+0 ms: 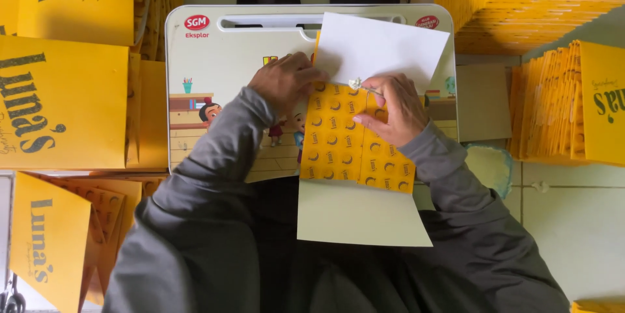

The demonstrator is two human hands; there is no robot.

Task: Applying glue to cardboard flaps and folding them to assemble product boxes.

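Yellow patterned paper sheet [355, 140] with white flaps – thin, light, easily creased – lies pressed flat under left hand [284, 82], right hand [390, 108] pinching its fold near a small metal clip [357, 84].

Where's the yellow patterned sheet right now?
In the head view, the yellow patterned sheet lies centre frame on the small lap desk, under the left hand and right hand, with white flaps above and below it.

I see stacks of flat yellow cardboard boxes [521, 7] around, plus a pale tiled floor [573, 222].
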